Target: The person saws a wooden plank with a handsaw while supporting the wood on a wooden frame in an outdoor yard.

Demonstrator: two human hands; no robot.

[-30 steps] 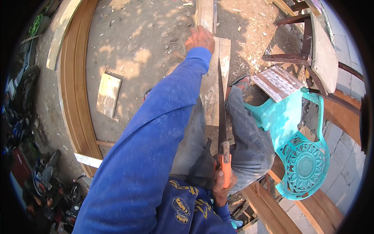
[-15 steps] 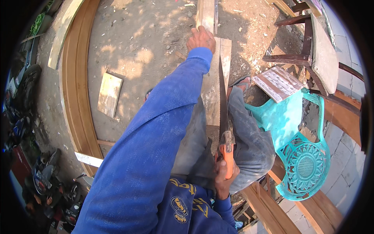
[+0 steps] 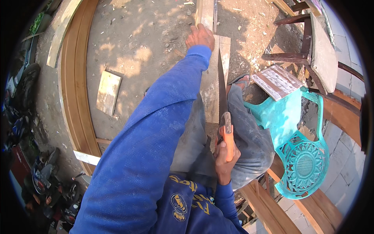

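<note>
I see the right hand (image 3: 223,160) w/ fingers clamped round the orange grip of a handsaw (image 3: 223,102); its blade runs up along the plank's right edge. The plank (image 3: 210,84) lies lengthwise under the knees, running toward the top of the frame. Left hand (image 3: 200,36) is stretched out, pressed flat on the plank's far end, fingers curled over its edge. A turquoise plastic chair (image 3: 300,156) lies tipped just right of the leg, a dark wooden chair (image 3: 311,46) beyond it. A small board (image 3: 108,93) lies on dirt at left.
</note>
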